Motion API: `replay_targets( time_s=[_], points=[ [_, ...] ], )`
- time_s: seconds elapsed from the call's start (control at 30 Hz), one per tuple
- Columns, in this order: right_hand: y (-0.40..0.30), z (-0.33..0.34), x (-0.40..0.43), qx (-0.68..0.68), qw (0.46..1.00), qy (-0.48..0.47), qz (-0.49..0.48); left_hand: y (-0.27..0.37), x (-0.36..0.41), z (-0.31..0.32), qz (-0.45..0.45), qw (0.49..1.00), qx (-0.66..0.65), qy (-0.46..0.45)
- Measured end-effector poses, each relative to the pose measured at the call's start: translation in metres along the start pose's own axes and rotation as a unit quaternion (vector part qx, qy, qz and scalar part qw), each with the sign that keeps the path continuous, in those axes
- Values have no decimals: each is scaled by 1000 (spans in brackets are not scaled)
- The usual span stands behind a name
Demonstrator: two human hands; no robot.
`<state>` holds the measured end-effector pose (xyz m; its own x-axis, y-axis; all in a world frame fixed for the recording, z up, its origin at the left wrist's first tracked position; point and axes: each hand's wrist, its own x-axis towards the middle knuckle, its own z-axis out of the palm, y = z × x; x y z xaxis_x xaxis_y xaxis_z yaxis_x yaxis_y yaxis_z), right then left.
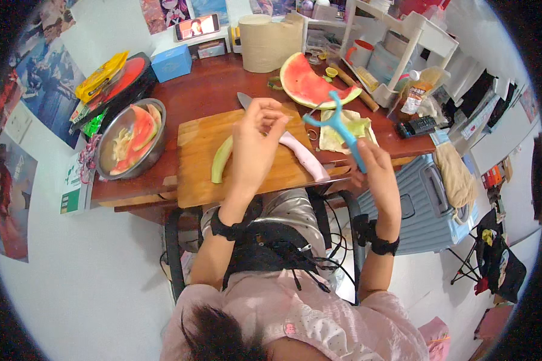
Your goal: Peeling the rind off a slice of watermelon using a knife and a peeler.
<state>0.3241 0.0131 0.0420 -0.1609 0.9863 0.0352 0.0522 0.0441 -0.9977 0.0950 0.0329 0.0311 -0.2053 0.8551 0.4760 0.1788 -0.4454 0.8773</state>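
Note:
My right hand (pixel 375 164) grips the handle of a blue Y-shaped peeler (pixel 341 124), held up over the right side of the desk. Above the wooden cutting board (pixel 198 135) is my left hand (pixel 259 140), its fingers curled and the thumb near the fingertips; whether anything small is between them I cannot tell. A pale green rind strip (pixel 221 160) lies on the board, partly behind that hand. The knife, with a pink handle (pixel 304 155), lies across the board, its blade tip at the far edge. Behind the peeler rests a large cut watermelon piece (pixel 298 81).
A metal bowl (pixel 161 135) with watermelon slices and pale peelings stands at left. Peelings lie on a cloth or paper (pixel 327 140) at right. Farther back are a paper roll (pixel 266 45), a blue box (pixel 171 63), a rolling pin (pixel 365 97) and a bottle (pixel 415 97).

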Motion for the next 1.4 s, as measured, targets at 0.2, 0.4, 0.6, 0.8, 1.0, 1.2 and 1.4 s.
replay_targets(
  time_s=[0.2, 0.4, 0.6, 0.8, 1.0, 1.2, 1.4],
  points=[
    [-3, -23, -2, 52, 995, 71, -57, -6, -6, 60, 14, 988, 98, -120],
    [-1, -36, -4, 73, 994, 67, -57, -42, -4, 86, 162, 943, 240, -166],
    [-2, -38, -6, 80, 992, 79, -60, -8, -1, 79, 77, 932, 286, -209],
    [-3, -24, -6, 59, 994, 59, -67, -2, 6, 54, 178, 920, 319, -141],
    [-11, -3, -8, 6, 999, 28, -38, 42, 0, -18, 52, 907, 393, -139],
    [-12, 25, -4, -30, 998, 8, -53, 29, -17, -80, 2, 821, 555, -134],
    [-12, 42, 4, -29, 995, -88, -34, -5, -33, -103, 41, 861, 473, -182]
  ],
)
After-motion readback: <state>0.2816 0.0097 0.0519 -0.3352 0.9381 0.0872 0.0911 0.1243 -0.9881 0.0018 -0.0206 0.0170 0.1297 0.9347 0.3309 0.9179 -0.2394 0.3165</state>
